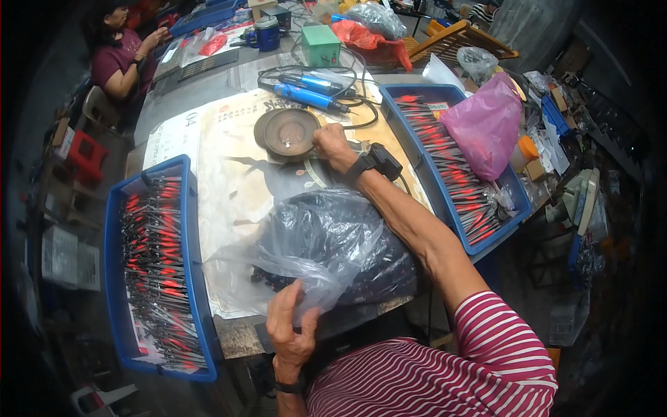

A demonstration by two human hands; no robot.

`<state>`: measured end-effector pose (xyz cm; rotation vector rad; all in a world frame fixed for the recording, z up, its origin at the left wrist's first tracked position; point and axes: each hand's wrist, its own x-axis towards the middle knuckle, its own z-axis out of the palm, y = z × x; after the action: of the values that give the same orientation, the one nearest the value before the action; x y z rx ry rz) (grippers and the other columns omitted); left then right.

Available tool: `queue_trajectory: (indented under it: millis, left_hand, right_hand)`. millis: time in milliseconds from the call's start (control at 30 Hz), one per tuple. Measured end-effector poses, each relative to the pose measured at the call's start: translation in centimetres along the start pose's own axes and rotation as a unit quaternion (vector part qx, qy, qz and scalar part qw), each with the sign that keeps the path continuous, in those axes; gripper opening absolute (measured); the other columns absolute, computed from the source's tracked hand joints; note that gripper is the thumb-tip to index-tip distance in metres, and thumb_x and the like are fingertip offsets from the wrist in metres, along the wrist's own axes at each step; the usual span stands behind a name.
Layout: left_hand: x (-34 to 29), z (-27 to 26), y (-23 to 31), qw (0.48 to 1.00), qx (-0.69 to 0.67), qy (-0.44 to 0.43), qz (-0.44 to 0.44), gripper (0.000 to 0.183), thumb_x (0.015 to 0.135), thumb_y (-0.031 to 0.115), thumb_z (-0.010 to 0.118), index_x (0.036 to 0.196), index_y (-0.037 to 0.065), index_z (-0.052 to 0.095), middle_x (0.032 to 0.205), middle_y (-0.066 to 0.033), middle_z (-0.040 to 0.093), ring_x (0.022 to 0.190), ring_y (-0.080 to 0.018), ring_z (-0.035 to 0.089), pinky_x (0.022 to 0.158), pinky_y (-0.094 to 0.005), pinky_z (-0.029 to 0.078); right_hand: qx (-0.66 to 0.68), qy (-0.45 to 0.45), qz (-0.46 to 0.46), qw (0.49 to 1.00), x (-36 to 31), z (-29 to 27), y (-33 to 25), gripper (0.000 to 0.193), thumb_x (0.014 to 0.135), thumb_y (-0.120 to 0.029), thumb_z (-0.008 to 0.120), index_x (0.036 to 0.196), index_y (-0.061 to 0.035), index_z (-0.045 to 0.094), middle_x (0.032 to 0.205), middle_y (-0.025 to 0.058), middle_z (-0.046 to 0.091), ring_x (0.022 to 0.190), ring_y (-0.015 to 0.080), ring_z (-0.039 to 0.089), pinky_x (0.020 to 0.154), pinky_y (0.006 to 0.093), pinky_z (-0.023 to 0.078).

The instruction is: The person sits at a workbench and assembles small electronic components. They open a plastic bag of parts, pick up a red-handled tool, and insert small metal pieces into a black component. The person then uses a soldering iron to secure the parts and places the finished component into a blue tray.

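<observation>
A clear plastic bag [326,236] full of small dark pieces lies at the near edge of the table. My left hand [292,326] pinches the bag's loose mouth between thumb and fingers. Beyond the bag, a shallow round brown dish [288,132] rests on the paper, apparently overlapping another round piece; a few tiny bits show in it. My right hand [335,146] reaches over the bag with fingers closed at the dish's right rim. The fingertips there are partly hidden. Two blue pen-shaped electric screwdrivers [313,96] with black cords lie just behind the dish.
Blue trays of thin black-and-red sticks flank the work: a left tray [191,278] and a right tray [410,149]. A pink plastic bag [483,125] sits on the right one. Behind are a green box [320,46] and a blue mug [267,33]. A co-worker [121,62] sits far left.
</observation>
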<state>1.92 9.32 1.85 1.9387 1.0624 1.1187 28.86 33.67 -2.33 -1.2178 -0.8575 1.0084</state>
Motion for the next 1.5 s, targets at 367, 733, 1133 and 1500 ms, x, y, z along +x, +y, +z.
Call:
queue_trajectory:
  millis: [367,733,1133,1500]
  left_hand:
    - [-2.2,-3.1,-2.2,0.988,0.068,0.128,-0.047,0.040,0.093,0.023,0.052,0.122,-0.004,0.053,0.118,-0.0195,0.054,0.111,-0.0337,0.050,0.097,-0.0427,0.038]
    - [-3.1,-3.0,-5.4,0.968,0.178,0.160,-0.080,0.041,0.092,0.023,0.053,0.123,-0.004,0.053,0.123,-0.0206,0.049,0.115,-0.0359,0.046,0.099,-0.0446,0.035]
    - [-2.8,-2.6,-6.1,0.950,0.276,0.109,-0.094,0.050,0.092,0.034,0.050,0.129,0.000,0.050,0.136,-0.0238,0.038,0.127,-0.0401,0.035,0.104,-0.0496,0.028]
    - [-2.7,-2.5,-5.9,0.953,0.279,0.075,-0.089,0.052,0.094,0.037,0.047,0.131,0.000,0.048,0.138,-0.0241,0.036,0.128,-0.0404,0.034,0.105,-0.0502,0.027]
  right_hand:
    - [-0.077,0.002,-0.046,0.996,-1.5,-4.0,-1.8,0.021,0.069,0.000,0.055,0.052,-0.0064,0.044,0.052,0.0003,0.041,0.044,0.0112,0.039,0.040,0.0285,0.027]
    - [-0.049,0.131,0.071,0.988,-3.3,-9.5,-3.1,0.020,0.070,0.001,0.051,0.052,-0.0025,0.044,0.048,0.0033,0.041,0.036,0.0121,0.037,0.033,0.0294,0.021]
    - [0.077,0.017,-0.044,0.996,-4.5,-10.6,-5.5,0.014,0.078,-0.003,0.053,0.064,-0.0015,0.050,0.058,0.0046,0.048,0.044,0.0102,0.043,0.036,0.0240,0.029]
    - [0.026,0.190,-0.063,0.979,-2.7,-18.4,-9.7,0.008,0.071,0.003,0.050,0.071,-0.0042,0.048,0.063,0.0017,0.045,0.043,0.0073,0.038,0.034,0.0217,0.026]
